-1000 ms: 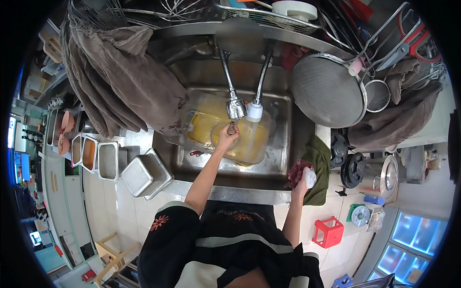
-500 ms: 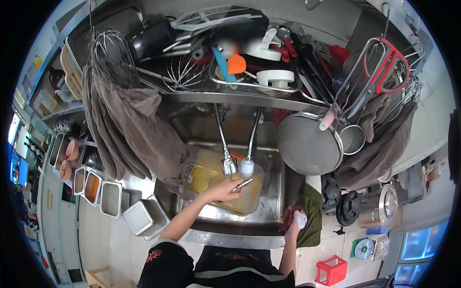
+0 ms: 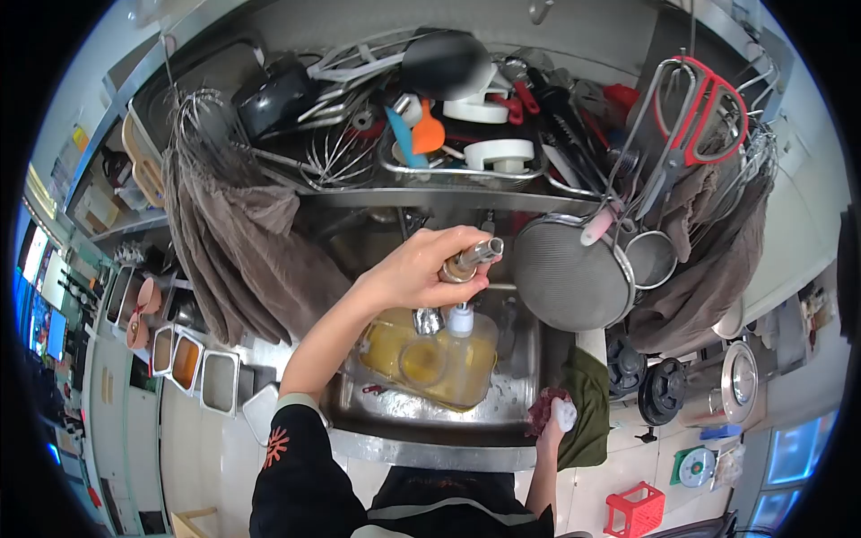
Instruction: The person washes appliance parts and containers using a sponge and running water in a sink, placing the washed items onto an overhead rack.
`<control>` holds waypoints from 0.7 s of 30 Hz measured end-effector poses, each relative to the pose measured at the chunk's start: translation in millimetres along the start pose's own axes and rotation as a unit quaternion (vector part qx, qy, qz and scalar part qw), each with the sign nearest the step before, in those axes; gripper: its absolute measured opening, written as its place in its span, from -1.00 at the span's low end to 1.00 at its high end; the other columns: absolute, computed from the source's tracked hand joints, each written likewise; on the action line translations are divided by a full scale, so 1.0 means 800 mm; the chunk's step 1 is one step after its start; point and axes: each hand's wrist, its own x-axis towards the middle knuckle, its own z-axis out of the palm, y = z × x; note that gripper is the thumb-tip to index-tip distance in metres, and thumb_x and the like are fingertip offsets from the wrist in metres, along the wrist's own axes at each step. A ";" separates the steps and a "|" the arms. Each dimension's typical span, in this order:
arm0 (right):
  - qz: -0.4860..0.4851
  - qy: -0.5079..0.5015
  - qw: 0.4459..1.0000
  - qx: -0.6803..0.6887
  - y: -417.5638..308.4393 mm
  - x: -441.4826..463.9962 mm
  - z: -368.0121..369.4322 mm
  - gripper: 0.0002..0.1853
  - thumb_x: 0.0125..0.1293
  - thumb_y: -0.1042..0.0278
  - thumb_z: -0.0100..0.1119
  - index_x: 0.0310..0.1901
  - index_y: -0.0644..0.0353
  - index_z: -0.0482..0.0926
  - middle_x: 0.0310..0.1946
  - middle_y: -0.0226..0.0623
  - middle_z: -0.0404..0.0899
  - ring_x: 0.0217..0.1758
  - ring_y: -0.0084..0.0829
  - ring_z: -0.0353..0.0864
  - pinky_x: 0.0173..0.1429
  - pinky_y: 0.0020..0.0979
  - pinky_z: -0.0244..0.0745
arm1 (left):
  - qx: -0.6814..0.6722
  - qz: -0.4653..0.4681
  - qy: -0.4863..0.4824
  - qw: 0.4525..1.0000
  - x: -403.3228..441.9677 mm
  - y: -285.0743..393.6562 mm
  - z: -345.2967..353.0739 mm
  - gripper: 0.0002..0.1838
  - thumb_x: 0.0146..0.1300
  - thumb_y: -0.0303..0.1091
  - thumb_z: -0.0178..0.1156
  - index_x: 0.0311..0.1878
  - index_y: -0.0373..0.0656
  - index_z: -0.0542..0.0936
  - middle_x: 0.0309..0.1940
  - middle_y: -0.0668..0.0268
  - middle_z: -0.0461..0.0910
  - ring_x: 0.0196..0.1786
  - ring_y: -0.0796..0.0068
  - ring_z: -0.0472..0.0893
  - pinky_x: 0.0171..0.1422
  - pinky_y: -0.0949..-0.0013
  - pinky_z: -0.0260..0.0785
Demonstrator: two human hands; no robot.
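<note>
My left hand (image 3: 420,269) is raised above the sink, its fingers wrapped round a small metal cylinder (image 3: 472,260) with an open end. Below it, a clear container (image 3: 475,377) with yellow liquid sits in the steel sink (image 3: 386,421), and the faucet's white nozzle (image 3: 460,320) is over it. Low at the sink's right front edge, my right hand (image 3: 556,429) is closed on a dark red mesh scrubber (image 3: 544,411), with white foam over the fingers. A green cloth (image 3: 587,412) hangs beside that hand.
A shelf edge (image 3: 359,199) crosses behind the sink, loaded with utensils. Brown cloths (image 3: 238,260) hang at the left. A large strainer (image 3: 572,273), red-handled scissors (image 3: 691,134) and a small strainer (image 3: 650,260) hang at the right. Metal pans (image 3: 219,381) stand at the left.
My left hand has risen from the container toward the shelf with the metal cylinder. My right hand stays by the sink's front edge with the scrubber. The view has tilted up, showing the shelf.
</note>
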 end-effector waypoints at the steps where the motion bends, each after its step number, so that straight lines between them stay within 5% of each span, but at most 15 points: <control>1: -0.002 -0.010 1.000 0.003 0.001 0.003 -0.003 -0.81 0.17 0.30 0.01 -0.19 0.13 0.35 -0.50 -0.39 0.42 -0.60 -0.54 0.42 -0.62 -0.54 0.32 | 0.034 0.011 0.010 0.999 0.017 -0.004 -0.002 -0.70 -0.09 -0.52 0.18 -0.22 -0.22 0.38 -0.51 0.30 0.49 -0.54 0.54 0.50 -0.43 0.50 0.35; 3: -0.010 -0.027 1.000 0.006 0.004 0.006 -0.014 -0.83 0.17 0.31 0.00 -0.21 0.13 0.36 -0.51 -0.40 0.42 -0.61 -0.54 0.42 -0.63 -0.55 0.32 | 0.099 0.035 0.033 0.994 0.058 -0.012 -0.001 -0.70 -0.04 -0.48 0.15 -0.19 -0.23 0.37 -0.49 0.30 0.49 -0.55 0.56 0.50 -0.46 0.50 0.34; 5: -0.010 -0.020 1.000 0.003 0.007 0.007 -0.017 -0.88 0.19 0.35 -0.03 -0.24 0.13 0.37 -0.54 -0.42 0.41 -0.62 -0.55 0.41 -0.65 -0.57 0.29 | 0.050 -0.074 0.079 0.993 0.114 -0.020 -0.004 -0.65 0.04 -0.37 0.11 -0.10 -0.26 0.33 -0.46 0.31 0.50 -0.52 0.57 0.50 -0.43 0.50 0.35; 7: -0.031 0.008 0.999 0.003 0.007 0.004 -0.009 -0.88 0.19 0.37 -0.03 -0.24 0.13 0.37 -0.53 -0.42 0.42 -0.62 -0.56 0.41 -0.65 -0.57 0.30 | -0.026 -0.235 0.132 0.963 0.184 -0.041 -0.014 -0.45 0.05 -0.25 0.11 0.05 -0.33 0.19 -0.30 0.03 0.45 -0.18 0.26 0.49 -0.13 0.31 0.34; 9: -0.024 0.023 0.999 0.004 0.002 -0.002 0.000 -0.85 0.18 0.38 -0.03 -0.20 0.13 0.37 -0.52 -0.42 0.42 -0.62 -0.56 0.42 -0.64 -0.56 0.31 | 0.331 -0.127 0.373 0.857 0.263 -0.136 -0.009 -0.28 0.08 -0.17 0.08 0.16 -0.39 0.00 -0.08 -0.25 0.26 0.07 -0.04 0.30 0.06 0.19 0.25; 11: -0.039 0.066 0.997 0.022 0.017 0.010 -0.003 -0.83 0.18 0.38 -0.02 -0.18 0.14 0.37 -0.52 -0.42 0.43 -0.63 -0.56 0.42 -0.64 -0.55 0.31 | 0.172 -0.149 0.379 0.897 0.283 -0.125 -0.046 -0.18 0.08 -0.08 0.04 0.21 -0.38 -0.14 0.07 -0.36 0.02 0.17 -0.25 0.06 0.22 0.15 0.08; 14: -0.031 0.012 0.999 0.007 -0.001 0.005 0.003 -0.83 0.17 0.37 -0.02 -0.19 0.14 0.37 -0.53 -0.40 0.43 -0.64 -0.55 0.41 -0.64 -0.54 0.31 | 0.225 -0.159 0.346 0.897 0.244 -0.078 -0.046 -0.24 0.07 -0.09 0.04 0.17 -0.43 -0.03 0.04 -0.32 0.12 0.18 -0.18 0.09 0.19 0.20 0.12; 15: -0.033 0.002 0.999 0.000 0.005 0.005 -0.001 -0.83 0.17 0.36 -0.02 -0.20 0.14 0.37 -0.53 -0.40 0.42 -0.65 -0.54 0.41 -0.65 -0.54 0.31 | 0.240 -0.112 0.270 0.925 0.214 -0.065 -0.046 -0.40 0.06 -0.12 0.05 0.08 -0.36 0.22 -0.01 -0.16 0.27 0.12 -0.04 0.24 0.11 0.26 0.20; 17: -0.022 0.024 0.999 -0.016 0.017 0.008 -0.004 -0.86 0.18 0.36 -0.05 -0.24 0.15 0.36 -0.56 -0.38 0.41 -0.67 -0.53 0.40 -0.68 -0.53 0.28 | 0.023 -0.127 0.064 0.990 0.153 -0.050 -0.032 -0.61 0.01 -0.13 0.10 -0.12 -0.14 0.47 -0.11 0.07 0.42 -0.09 0.09 0.43 0.00 0.28 0.28; 18: 0.005 0.014 1.000 -0.018 0.016 0.009 -0.004 -0.86 0.18 0.36 -0.05 -0.23 0.16 0.36 -0.55 -0.38 0.41 -0.67 -0.52 0.39 -0.68 -0.54 0.27 | 0.077 -0.143 0.048 0.985 0.123 -0.042 -0.014 -0.58 -0.01 -0.12 0.13 -0.10 -0.14 0.46 -0.15 0.08 0.43 -0.09 0.12 0.43 0.00 0.25 0.27; 19: 0.032 0.005 0.999 -0.020 0.016 0.010 -0.006 -0.86 0.18 0.36 -0.05 -0.23 0.16 0.36 -0.55 -0.37 0.42 -0.68 -0.52 0.39 -0.69 -0.54 0.27 | 0.229 -0.020 0.040 0.972 0.107 -0.051 -0.001 -0.55 -0.04 -0.10 0.16 -0.10 -0.16 0.45 -0.10 0.14 0.41 -0.04 0.17 0.40 0.04 0.24 0.23; 21: 0.058 -0.035 0.998 -0.016 0.039 0.018 -0.019 -0.72 0.16 0.31 0.02 -0.08 0.11 0.33 -0.42 -0.39 0.46 -0.57 -0.53 0.46 -0.65 -0.53 0.37 | 0.401 -0.029 0.042 0.915 0.090 -0.056 0.027 -0.53 -0.02 -0.12 0.15 -0.03 -0.11 0.42 0.00 0.27 0.33 0.02 0.28 0.34 0.07 0.21 0.18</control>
